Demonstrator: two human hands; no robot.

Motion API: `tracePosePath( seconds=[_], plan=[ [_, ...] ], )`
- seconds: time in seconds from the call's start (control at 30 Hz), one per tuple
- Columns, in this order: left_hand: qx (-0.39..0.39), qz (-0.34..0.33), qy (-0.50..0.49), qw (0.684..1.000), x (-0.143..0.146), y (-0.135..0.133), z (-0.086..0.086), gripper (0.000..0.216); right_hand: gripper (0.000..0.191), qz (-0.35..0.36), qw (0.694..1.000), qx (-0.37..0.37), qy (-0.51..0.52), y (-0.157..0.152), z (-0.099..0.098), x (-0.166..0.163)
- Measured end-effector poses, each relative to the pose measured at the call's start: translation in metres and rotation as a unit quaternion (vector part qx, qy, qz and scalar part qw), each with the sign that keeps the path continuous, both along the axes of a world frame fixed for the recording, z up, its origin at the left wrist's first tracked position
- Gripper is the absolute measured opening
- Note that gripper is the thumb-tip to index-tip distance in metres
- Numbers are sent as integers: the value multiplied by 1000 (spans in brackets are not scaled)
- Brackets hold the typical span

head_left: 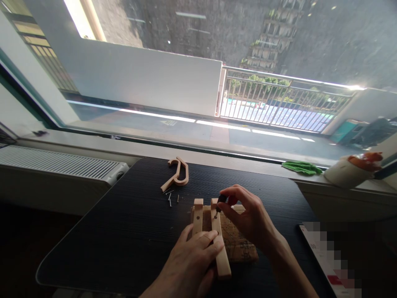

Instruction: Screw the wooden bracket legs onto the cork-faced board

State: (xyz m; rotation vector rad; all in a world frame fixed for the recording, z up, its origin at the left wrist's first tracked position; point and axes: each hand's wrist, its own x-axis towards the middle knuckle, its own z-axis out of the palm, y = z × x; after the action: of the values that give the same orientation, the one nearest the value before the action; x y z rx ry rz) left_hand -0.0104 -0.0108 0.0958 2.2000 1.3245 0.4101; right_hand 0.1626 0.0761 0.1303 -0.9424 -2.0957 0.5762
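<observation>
My right hand pinches a short screwdriver with a black handle. Its metal tip meets a hole near the far end of a pale wooden bar. Across that bar and a second wooden piece on its left lies my left hand, its fingers pressing them down. A dark hole shows in the left piece too. Both pieces rest on a worn brown board. Whether a screw sits under the tip is too small to tell.
Toward the back of the black table lie hook-shaped wooden parts, with several loose screws nearby. On the windowsill are a green cloth and a pale pot. A radiator stands at left.
</observation>
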Motion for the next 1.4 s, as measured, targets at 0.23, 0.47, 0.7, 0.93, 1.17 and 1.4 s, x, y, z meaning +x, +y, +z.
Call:
tracePosePath(
  seconds=[0.23,0.47,0.7,0.93,1.17,1.4],
  plan=[
    [-15,6,-1,1000,0,0,-3,52,25,6,1000,-16,9,-2,-1,1],
    [20,-6,25,999,1,-2,0,52,31,32,999,-1,20,-2,0,1],
    [29,-15,45,998,0,-2,1,55,29,35,999,-21,17,-4,0,2],
    [27,-15,48,998,1,-2,4,56,27,27,1000,-12,6,-2,2,4],
    [34,-20,48,998,0,-2,3,51,25,18,1000,-8,18,-2,0,3],
    [28,-13,52,998,2,-3,3,53,29,24,1000,-13,4,-4,-1,5]
  ],
)
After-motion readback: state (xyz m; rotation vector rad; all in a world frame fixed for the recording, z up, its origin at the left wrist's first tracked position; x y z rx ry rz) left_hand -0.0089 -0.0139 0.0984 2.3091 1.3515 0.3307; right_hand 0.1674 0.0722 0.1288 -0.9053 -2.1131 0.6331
